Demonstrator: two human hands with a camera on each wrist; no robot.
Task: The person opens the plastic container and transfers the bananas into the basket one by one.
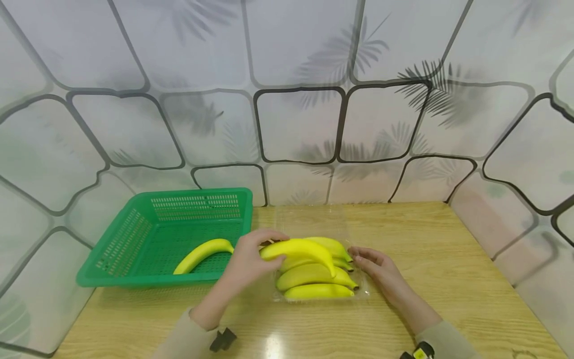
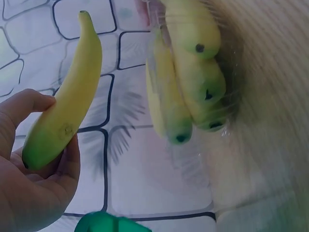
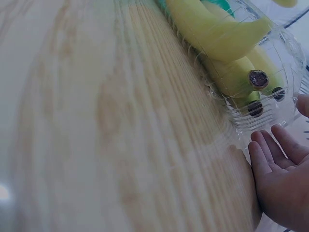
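Note:
My left hand [image 1: 248, 259] pinches a yellow banana [image 1: 299, 249] by one end, thumb on one side and fingers on the other. In the head view that banana overlaps a clear plastic box [image 1: 309, 219] whose lid stands raised at the back. Several bananas [image 1: 316, 291] lie side by side in the box; the right wrist view shows their dark stem ends [image 3: 258, 79]. At the box's right side is my right hand [image 1: 381, 274], palm turned toward it. Its fingers [image 3: 285, 142] are slightly bent, fingertips right at the clear wall, holding nothing.
To the left stands a green plastic basket [image 1: 166, 280] with slotted sides. One banana [image 1: 202, 254] rests inside it near the front rim. Everything sits on a wood-grain table [image 1: 417, 239], with a patterned wall covering [image 1: 296, 124] behind and at both sides.

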